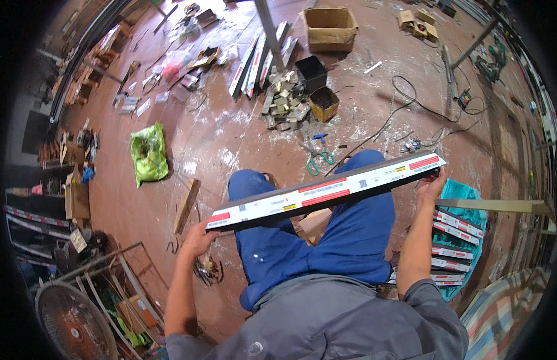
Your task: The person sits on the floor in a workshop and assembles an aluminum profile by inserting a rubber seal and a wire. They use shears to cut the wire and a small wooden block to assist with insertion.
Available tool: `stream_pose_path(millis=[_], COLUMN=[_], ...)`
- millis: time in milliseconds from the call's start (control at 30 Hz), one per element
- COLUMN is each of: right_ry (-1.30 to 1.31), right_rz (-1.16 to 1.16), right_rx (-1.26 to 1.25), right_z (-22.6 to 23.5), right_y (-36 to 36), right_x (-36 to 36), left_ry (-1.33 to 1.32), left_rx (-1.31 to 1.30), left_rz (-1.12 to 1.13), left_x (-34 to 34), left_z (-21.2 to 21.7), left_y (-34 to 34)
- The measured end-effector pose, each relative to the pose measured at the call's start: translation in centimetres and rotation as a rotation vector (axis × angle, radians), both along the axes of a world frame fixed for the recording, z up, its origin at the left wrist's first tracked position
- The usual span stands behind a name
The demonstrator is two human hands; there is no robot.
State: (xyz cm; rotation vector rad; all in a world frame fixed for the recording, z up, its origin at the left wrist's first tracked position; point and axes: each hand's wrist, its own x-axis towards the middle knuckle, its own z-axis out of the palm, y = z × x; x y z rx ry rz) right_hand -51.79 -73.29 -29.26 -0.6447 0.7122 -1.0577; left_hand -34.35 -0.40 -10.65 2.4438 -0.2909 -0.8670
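Across my knees lies a long dark profile bar (326, 191), its upper face covered with white film printed in red. My left hand (200, 240) grips its left end, fingers partly hidden beneath it. At the other end, which sits higher and farther off, my right hand (431, 183) holds the bar from below. Between my legs a piece of brown cardboard or wood (315, 224) shows under the bar. Beyond my knees, scissors with green handles (319, 162) rest on the floor near a small blue tool (320, 137).
Similar bars (452, 252) lie on turquoise cloth (479, 255) at my right, with more bars (251, 66) farther ahead. A heap of metal pieces (284, 105) surrounds a post (269, 36). A cardboard box (330, 39), black cable (386, 123), green bag (149, 155) and fan (76, 327) stand around.
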Motion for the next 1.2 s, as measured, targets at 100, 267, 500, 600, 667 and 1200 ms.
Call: stream_pose_path(millis=[100,267,500,600,667,1200], right_ry=[0.157,0.16,0.093,0.137,0.095,0.126], right_rz=[0.049,0.104,0.233,0.337,0.394,0.786], right_rx=[0.023,0.116,0.247,0.208,0.199,0.261], right_z=[-0.4,2.0,4.9,4.4,6.1,14.1], right_y=[-0.1,5.0,11.6,12.2,12.4,32.9], right_x=[0.5,2.5,3.9,3.8,3.8,15.8], left_ry=[0.137,0.281,0.072,-0.063,-0.169,-0.157], left_rx=[-0.066,-0.049,-0.133,-0.227,-0.21,-0.282], left_rz=[0.057,0.156,0.133,0.109,0.089,0.183], left_x=[-0.1,-1.4,-3.7,-5.1,-5.7,-12.7], left_z=[0.2,1.2,-1.8,-1.4,-0.6,3.0], left_y=[0.7,-1.7,-2.4,-2.9,-4.1,-15.8])
